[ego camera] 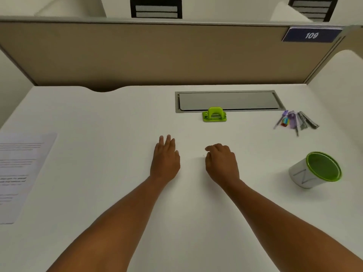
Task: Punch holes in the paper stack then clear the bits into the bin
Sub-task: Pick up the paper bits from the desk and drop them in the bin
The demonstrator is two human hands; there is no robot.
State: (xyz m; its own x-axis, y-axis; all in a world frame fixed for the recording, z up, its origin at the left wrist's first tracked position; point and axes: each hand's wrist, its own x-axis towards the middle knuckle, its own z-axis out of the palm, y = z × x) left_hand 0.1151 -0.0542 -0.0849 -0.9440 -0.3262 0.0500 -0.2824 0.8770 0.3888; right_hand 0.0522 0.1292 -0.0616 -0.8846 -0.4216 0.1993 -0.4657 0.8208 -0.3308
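A green hole punch (214,114) stands on the white desk (117,114), just in front of a grey cable hatch. The printed paper stack (21,173) lies flat at the desk's far left edge. A small white bin with a green rim (316,169) sits at the right, tilted toward me. My left hand (166,158) rests flat on the desk with its fingers together and stretched out, holding nothing. My right hand (222,163) lies beside it, fingers curled down onto the desk; whether anything is under the fingertips is too small to tell. Both hands are well short of the punch.
The grey cable hatch (227,101) is set into the desk at the back. A cluster of pens and small stationery items (294,121) lies at the back right. A tan partition wall (157,55) closes the desk's far side, with a blue sign reading 109 (312,35).
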